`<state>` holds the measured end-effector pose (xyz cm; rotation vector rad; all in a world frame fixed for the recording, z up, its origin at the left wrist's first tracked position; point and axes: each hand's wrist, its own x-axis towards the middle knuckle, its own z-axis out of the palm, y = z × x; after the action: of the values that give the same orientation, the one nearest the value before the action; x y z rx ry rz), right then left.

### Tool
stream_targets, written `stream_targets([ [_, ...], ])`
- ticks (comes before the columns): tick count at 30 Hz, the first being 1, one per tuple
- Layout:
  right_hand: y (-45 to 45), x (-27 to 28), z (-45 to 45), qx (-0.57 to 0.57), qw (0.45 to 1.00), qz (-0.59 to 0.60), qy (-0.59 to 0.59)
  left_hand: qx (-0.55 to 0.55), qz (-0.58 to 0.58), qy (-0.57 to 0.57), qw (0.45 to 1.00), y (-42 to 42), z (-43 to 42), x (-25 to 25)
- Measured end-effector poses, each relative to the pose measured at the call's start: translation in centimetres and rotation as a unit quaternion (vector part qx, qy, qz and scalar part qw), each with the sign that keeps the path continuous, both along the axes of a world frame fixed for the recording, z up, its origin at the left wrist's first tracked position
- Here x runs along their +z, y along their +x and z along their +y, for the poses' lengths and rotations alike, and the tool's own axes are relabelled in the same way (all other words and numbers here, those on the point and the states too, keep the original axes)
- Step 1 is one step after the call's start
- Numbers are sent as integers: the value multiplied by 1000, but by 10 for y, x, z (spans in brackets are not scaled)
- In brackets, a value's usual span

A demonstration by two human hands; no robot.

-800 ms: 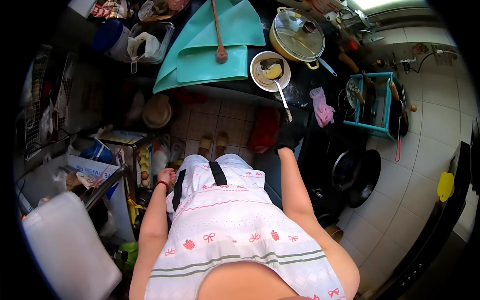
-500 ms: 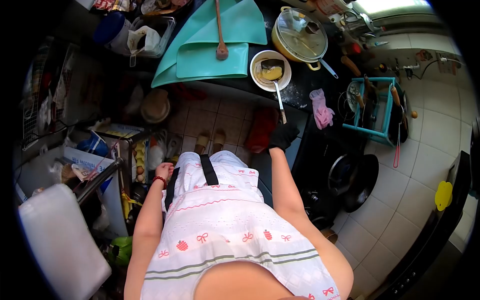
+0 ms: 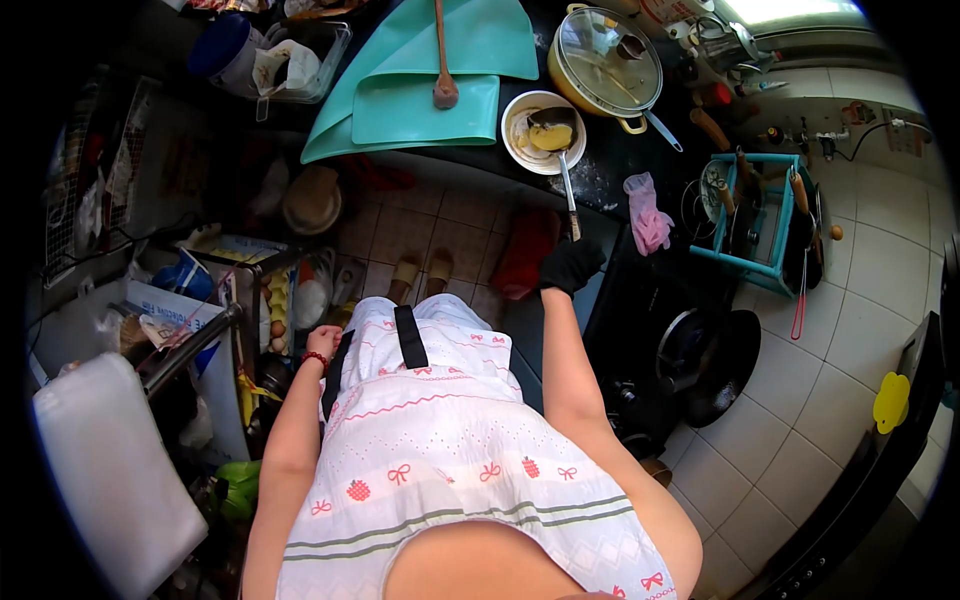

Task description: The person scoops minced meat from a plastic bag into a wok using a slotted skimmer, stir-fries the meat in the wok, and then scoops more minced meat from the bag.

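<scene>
My right hand (image 3: pixel 572 266), in a black glove, is closed round the handle end of a long spoon (image 3: pixel 569 195). The spoon's bowl rests in a white bowl (image 3: pixel 507 133) at the counter's edge, with a yellow lump of food (image 3: pixel 548 138) in it. My left hand (image 3: pixel 325 341), bare with a red bead bracelet, hangs beside my white apron with its fingers curled; nothing can be seen in it. A pink glove (image 3: pixel 649 214) lies to the right of the white bowl.
A teal mat (image 3: pixel 425 110) with a wooden spoon (image 3: pixel 445 92) lies on the counter (image 3: pixel 600 165), beside a lidded yellow pot (image 3: pixel 605 62). At right are a teal rack (image 3: pixel 745 262) and black pans (image 3: pixel 722 367). A cluttered shelf (image 3: pixel 195 352) stands at left.
The view has shifted slightly. The spoon's bowl has turned in the white bowl and its dark scoop shows more. My right hand still holds the handle; my left hand stays low at my side.
</scene>
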<state>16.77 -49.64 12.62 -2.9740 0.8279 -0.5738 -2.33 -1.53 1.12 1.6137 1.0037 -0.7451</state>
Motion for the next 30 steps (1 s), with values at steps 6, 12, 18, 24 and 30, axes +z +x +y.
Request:
stream_targets([
  [6, -2, 16, -1, 10, 999, 51, 2, -51, -40, 18, 998, -4, -3, -13],
  [12, -6, 21, -11, 15, 999, 14, -33, 38, -1, -22, 999, 10, -10, 5],
  [18, -2, 73, -4, 32, 995, -40, -86, 39, 17, -28, 999, 14, -6, 7],
  [24, -14, 75, -27, 53, 980, -24, -192, 8, 27, -17, 999, 15, -7, 1],
  [30, -21, 81, -33, 42, 998, -29, 31, 14, 24, -36, 999, 20, -9, -6],
])
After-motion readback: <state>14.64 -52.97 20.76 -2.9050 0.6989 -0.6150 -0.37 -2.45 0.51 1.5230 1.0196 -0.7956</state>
